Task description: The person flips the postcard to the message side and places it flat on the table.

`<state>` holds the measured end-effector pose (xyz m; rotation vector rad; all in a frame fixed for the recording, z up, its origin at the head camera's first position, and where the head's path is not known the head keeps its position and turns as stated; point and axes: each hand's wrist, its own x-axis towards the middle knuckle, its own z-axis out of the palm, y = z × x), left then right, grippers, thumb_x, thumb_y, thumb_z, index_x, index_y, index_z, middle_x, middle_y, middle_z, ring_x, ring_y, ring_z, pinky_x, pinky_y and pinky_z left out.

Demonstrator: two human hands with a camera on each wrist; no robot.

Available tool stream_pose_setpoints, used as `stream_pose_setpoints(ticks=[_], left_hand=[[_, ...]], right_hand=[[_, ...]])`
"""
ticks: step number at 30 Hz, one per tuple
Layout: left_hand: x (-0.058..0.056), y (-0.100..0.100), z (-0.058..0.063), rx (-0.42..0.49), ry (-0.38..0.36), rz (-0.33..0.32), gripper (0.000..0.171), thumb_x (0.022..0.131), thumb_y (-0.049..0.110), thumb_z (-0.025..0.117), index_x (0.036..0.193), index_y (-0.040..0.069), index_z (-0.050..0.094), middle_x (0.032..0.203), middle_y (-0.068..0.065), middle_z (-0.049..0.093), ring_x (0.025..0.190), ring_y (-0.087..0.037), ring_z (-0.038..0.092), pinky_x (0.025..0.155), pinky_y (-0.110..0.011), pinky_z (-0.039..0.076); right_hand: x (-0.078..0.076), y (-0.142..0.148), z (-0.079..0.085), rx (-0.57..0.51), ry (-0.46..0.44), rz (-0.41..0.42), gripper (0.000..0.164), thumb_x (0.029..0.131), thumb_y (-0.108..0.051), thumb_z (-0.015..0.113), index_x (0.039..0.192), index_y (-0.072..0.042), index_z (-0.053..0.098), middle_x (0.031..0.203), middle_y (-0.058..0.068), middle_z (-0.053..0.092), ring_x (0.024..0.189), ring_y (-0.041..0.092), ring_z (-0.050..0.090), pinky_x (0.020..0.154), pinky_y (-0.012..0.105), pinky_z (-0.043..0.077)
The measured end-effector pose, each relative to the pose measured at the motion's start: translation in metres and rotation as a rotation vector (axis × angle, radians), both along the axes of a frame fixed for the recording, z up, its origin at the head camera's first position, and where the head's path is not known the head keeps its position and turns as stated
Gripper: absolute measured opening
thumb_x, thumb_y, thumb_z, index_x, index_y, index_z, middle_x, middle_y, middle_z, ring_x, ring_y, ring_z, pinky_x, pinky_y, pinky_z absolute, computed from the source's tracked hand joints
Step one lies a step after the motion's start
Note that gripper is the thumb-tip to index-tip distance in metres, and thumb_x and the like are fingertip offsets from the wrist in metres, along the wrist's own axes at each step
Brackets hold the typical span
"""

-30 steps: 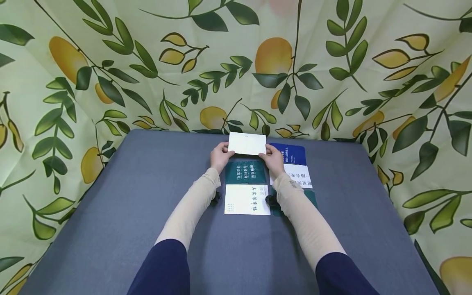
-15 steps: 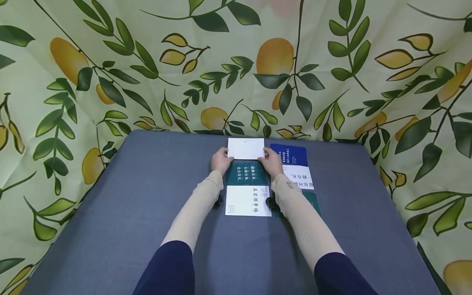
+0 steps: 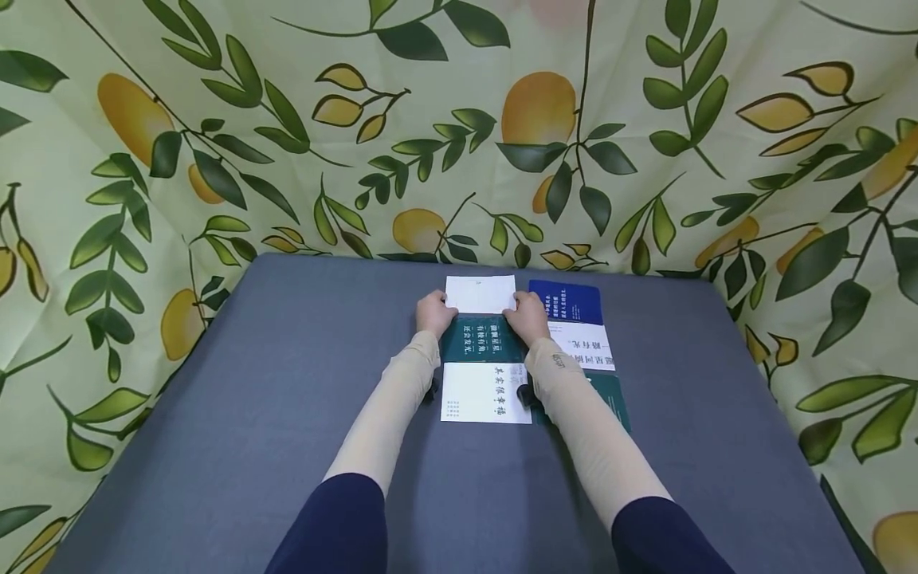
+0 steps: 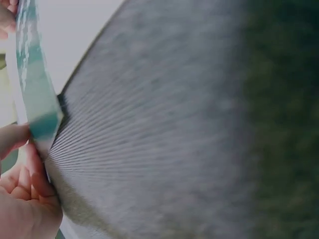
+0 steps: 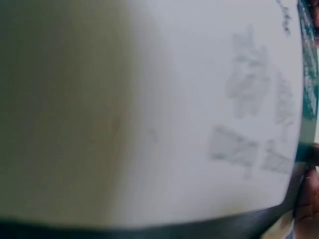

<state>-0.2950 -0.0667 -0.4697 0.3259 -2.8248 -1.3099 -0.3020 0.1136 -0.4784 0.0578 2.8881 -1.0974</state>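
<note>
A plain white card (image 3: 480,295) with a small grey mark lies crosswise at the far side of the table. My left hand (image 3: 434,314) pinches its lower left corner, thumb on top. At the lower right corner my right hand (image 3: 529,316) grips it the same way. Just below it is a dark green card (image 3: 482,339) with white writing, its edges close to both hands. A white card with black writing (image 3: 479,392) comes nearest in that column. In the left wrist view the left fingers (image 4: 31,164) show at the end of the green card (image 4: 37,74).
A second column right of the hands has a blue card (image 3: 577,303), a white lettered card (image 3: 588,344) and a green card (image 3: 610,395), partly behind the right forearm. The grey table (image 3: 301,383) meets a leaf-and-fruit printed curtain (image 3: 430,159) at the back.
Both hands have lowered the plain white card and drawn it slightly toward the person, so its near edge now meets the green card's far edge. The other cards keep their places.
</note>
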Motion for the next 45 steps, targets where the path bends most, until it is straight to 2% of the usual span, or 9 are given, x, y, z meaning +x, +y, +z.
stream_pose_setpoints(ticks=[3, 12, 20, 25, 28, 31, 35, 39, 45], left_hand=[[0.0, -0.001, 0.002, -0.004, -0.028, -0.012, 0.034, 0.084, 0.011, 0.064, 0.116, -0.002, 0.06, 0.118, -0.019, 0.063, 0.101, -0.03, 0.06, 0.091, -0.041, 0.05], [-0.002, -0.003, 0.002, 0.014, -0.074, -0.012, 0.028, 0.084, 0.016, 0.065, 0.108, 0.002, 0.056, 0.109, -0.017, 0.062, 0.089, -0.026, 0.055, 0.082, -0.037, 0.05], [-0.007, -0.002, 0.003, 0.047, -0.078, -0.008, 0.039, 0.084, 0.015, 0.065, 0.119, 0.003, 0.054, 0.12, -0.018, 0.06, 0.099, -0.029, 0.056, 0.093, -0.042, 0.049], [-0.006, -0.008, 0.003, 0.044, -0.092, -0.067, 0.046, 0.086, 0.016, 0.062, 0.128, 0.001, 0.048, 0.127, -0.019, 0.056, 0.106, -0.029, 0.055, 0.096, -0.042, 0.047], [-0.003, -0.014, 0.005, 0.035, -0.088, -0.103, 0.048, 0.087, 0.017, 0.062, 0.129, 0.0, 0.046, 0.13, -0.019, 0.054, 0.11, -0.029, 0.054, 0.098, -0.042, 0.045], [0.003, -0.019, 0.009, 0.024, -0.081, -0.121, 0.047, 0.087, 0.017, 0.062, 0.128, 0.0, 0.047, 0.124, -0.019, 0.057, 0.106, -0.028, 0.056, 0.096, -0.041, 0.046], [0.014, -0.02, 0.015, 0.027, -0.079, -0.149, 0.047, 0.087, 0.019, 0.062, 0.129, 0.001, 0.047, 0.102, -0.016, 0.063, 0.085, -0.023, 0.057, 0.078, -0.034, 0.048], [0.024, -0.017, 0.021, 0.048, -0.044, -0.168, 0.05, 0.087, 0.019, 0.062, 0.131, 0.001, 0.045, 0.086, -0.01, 0.059, 0.073, -0.018, 0.052, 0.065, -0.026, 0.041], [0.036, -0.017, 0.026, 0.074, -0.012, -0.16, 0.054, 0.086, 0.018, 0.065, 0.133, 0.0, 0.044, 0.104, -0.017, 0.055, 0.092, -0.025, 0.051, 0.08, -0.034, 0.044]], right_hand=[[0.002, 0.0, 0.007, 0.043, -0.028, 0.022, 0.048, 0.089, -0.016, 0.057, 0.13, 0.006, 0.048, 0.129, 0.025, 0.049, 0.121, 0.034, 0.048, 0.105, 0.044, 0.039], [0.001, 0.002, 0.015, 0.111, -0.069, 0.056, 0.046, 0.087, -0.019, 0.059, 0.124, 0.007, 0.054, 0.128, 0.024, 0.053, 0.122, 0.033, 0.048, 0.105, 0.044, 0.038], [0.001, 0.004, 0.02, 0.043, -0.075, 0.018, 0.046, 0.087, -0.018, 0.058, 0.126, 0.005, 0.053, 0.129, 0.023, 0.053, 0.121, 0.034, 0.048, 0.105, 0.044, 0.039], [0.005, 0.006, 0.021, -0.064, -0.095, -0.025, 0.045, 0.09, -0.018, 0.054, 0.13, 0.002, 0.051, 0.133, 0.021, 0.051, 0.123, 0.033, 0.048, 0.106, 0.044, 0.038], [0.007, 0.006, 0.022, -0.085, -0.054, -0.026, 0.042, 0.091, -0.018, 0.054, 0.129, 0.001, 0.051, 0.122, 0.02, 0.056, 0.11, 0.03, 0.052, 0.1, 0.043, 0.042], [0.008, 0.006, 0.025, -0.084, 0.008, -0.01, 0.041, 0.091, -0.02, 0.055, 0.127, 0.001, 0.053, 0.098, 0.016, 0.057, 0.088, 0.026, 0.05, 0.084, 0.038, 0.045], [0.012, 0.005, 0.026, -0.12, 0.025, 0.016, 0.041, 0.091, -0.021, 0.055, 0.126, 0.0, 0.054, 0.081, 0.008, 0.049, 0.076, 0.021, 0.045, 0.071, 0.03, 0.038], [0.018, 0.004, 0.026, -0.144, 0.008, 0.021, 0.045, 0.091, -0.024, 0.055, 0.129, -0.001, 0.051, 0.087, 0.007, 0.05, 0.083, 0.021, 0.047, 0.074, 0.029, 0.038], [0.031, 0.005, 0.029, -0.166, -0.071, 0.04, 0.063, 0.091, -0.029, 0.058, 0.141, -0.002, 0.033, 0.111, 0.016, 0.053, 0.098, 0.027, 0.049, 0.087, 0.039, 0.044]])
